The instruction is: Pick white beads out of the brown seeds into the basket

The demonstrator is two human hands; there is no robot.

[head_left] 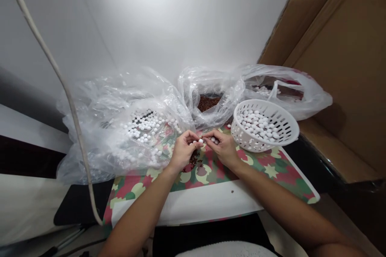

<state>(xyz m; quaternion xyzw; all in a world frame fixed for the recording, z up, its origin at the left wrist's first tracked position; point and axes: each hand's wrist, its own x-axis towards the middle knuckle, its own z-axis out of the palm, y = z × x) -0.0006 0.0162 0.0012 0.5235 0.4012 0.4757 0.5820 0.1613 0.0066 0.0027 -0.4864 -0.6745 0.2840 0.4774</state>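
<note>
Head view: L hand (183, 150) has thumb & forefinger closed in a pinch on a white ball (200, 140), held just above the table (271, 170), roughly mid-width. R hand (224, 148) is closed too, thumb & fingertip pinched together right beside that ball, so the tips of both hands nearly meet. Too small to tell if the R pinch grips smth, or if the extra balls (214, 140) under its fingers sit in the hand or on the table.

Table has a camo-type cover, red/green/cream w/ star shapes, plus a white strip (211, 200) along the near edge. Brown bits (194, 160) are scattered on the cover btwn the wrists.

To the R, near R hand: white basket (292, 128), slotted sides, w/ lots of white balls inside (257, 124). One loose ball (229, 126) lies just beside it, on its L side.

Behind the hands: clear bag in the middle (185, 84), mouth open, brown granular stuff (208, 103) inside. Behind the basket, another clear bag (316, 96) w/ more balls (262, 90). To the L, a big crumpled clear bag (87, 140), many balls (146, 124) spread in it.

Bkgd: pale wall (165, 28), cardboard (340, 48) standing at R, a light cable (69, 96) hanging down in front at L.
</note>
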